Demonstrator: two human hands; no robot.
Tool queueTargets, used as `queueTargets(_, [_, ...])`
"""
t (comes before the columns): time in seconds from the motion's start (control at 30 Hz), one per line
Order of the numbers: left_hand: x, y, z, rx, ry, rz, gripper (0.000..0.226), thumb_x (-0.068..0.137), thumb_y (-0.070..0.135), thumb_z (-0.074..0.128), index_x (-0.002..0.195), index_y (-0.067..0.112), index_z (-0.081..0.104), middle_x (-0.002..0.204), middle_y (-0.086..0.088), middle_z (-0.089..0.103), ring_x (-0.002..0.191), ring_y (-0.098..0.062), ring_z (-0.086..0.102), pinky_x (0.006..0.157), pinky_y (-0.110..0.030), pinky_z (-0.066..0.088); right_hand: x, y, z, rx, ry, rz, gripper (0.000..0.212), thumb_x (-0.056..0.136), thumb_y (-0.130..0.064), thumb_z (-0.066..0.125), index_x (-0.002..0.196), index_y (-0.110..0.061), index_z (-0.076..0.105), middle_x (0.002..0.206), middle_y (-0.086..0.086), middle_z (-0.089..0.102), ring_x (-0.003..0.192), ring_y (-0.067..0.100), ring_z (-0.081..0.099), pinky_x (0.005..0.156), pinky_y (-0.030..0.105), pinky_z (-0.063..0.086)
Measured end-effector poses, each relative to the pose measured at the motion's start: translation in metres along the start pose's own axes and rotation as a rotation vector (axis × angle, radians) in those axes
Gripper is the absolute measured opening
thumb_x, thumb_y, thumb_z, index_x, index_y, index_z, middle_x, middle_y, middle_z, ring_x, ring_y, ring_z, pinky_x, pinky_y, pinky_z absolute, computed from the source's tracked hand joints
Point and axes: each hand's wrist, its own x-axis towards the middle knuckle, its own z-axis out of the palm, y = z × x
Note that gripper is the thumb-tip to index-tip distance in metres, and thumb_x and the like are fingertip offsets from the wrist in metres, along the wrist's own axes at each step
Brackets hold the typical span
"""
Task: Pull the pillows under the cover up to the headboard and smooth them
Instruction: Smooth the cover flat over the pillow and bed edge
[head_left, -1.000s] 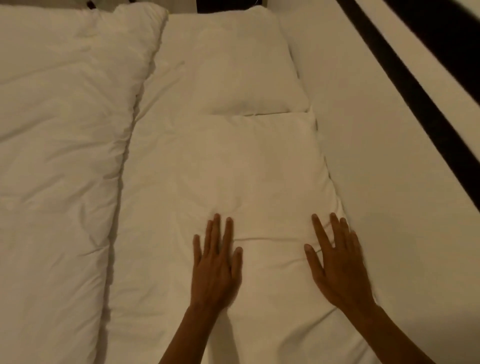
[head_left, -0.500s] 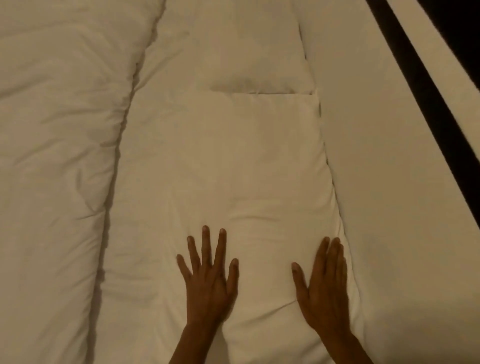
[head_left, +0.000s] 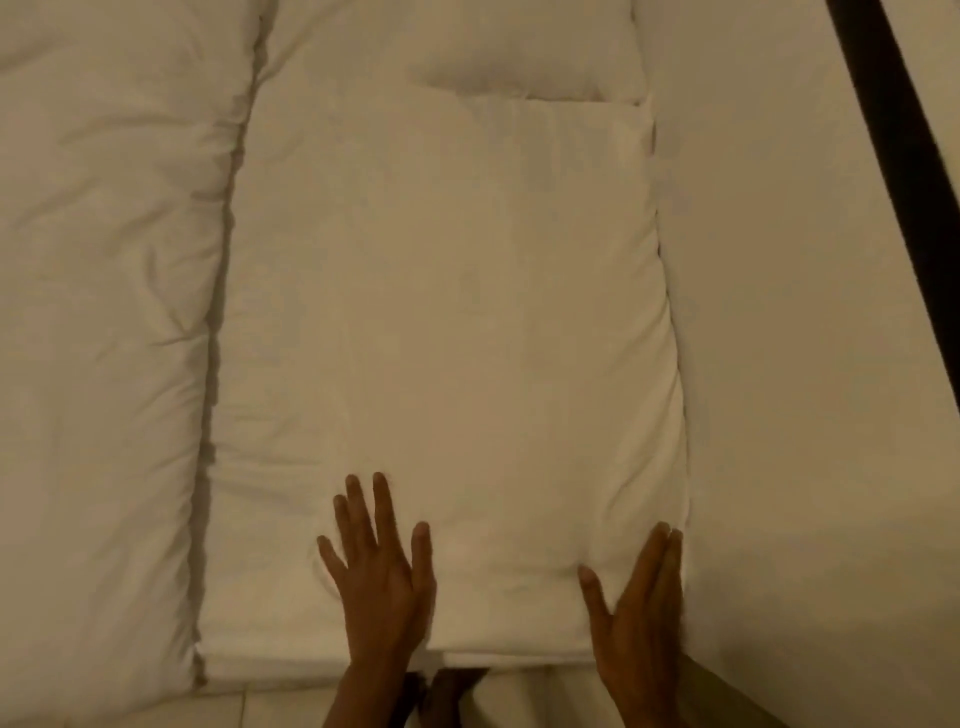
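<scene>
A white folded cover (head_left: 457, 332) lies lengthwise on the bed, and its near edge shows at the bottom of the view. A white pillow (head_left: 524, 52) lies at its far end, part of it cut off by the top of the frame. My left hand (head_left: 382, 577) rests flat on the near end of the cover with its fingers spread. My right hand (head_left: 641, 613) lies flat along the cover's near right edge with its fingers together. Neither hand holds anything.
A second thick white duvet (head_left: 104, 312) runs along the left side, parted from the cover by a dark seam. Bare white sheet (head_left: 789, 364) lies to the right. A dark strip (head_left: 904, 156) crosses the upper right corner. The bed's near edge is at the bottom.
Both hands have slid toward me along the cover, from its middle to its near end. The view has dropped with them, so the pillow now sits at the top edge.
</scene>
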Motion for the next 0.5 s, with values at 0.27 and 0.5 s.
queueTargets(0.27, [-0.016, -0.042, -0.018, -0.077, -0.056, -0.174, 0.08, 0.098, 0.061, 0.027, 0.16, 0.025, -0.007, 0.169, -0.006, 0.0, 0.156, -0.024, 0.0, 0.126, -0.044, 0.008, -0.007, -0.014, -0.028, 0.062, 0.069, -0.001, 0.099, 0.087, -0.072, 0.036, 0.161, -0.012, 0.007, 0.165, 0.019, 0.017, 0.15, 0.037, 0.023, 0.118, 0.052, 0.031])
queueTargets(0.5, [-0.049, -0.054, -0.011, 0.052, -0.122, -0.18, 0.078, 0.102, 0.053, 0.023, 0.156, 0.008, -0.012, 0.168, -0.013, -0.001, 0.156, -0.028, 0.001, 0.127, -0.042, 0.008, 0.003, -0.047, -0.02, 0.132, -0.029, 0.076, 0.109, 0.08, -0.091, 0.018, 0.159, -0.024, -0.014, 0.169, 0.01, -0.006, 0.155, 0.029, 0.004, 0.123, 0.047, 0.018])
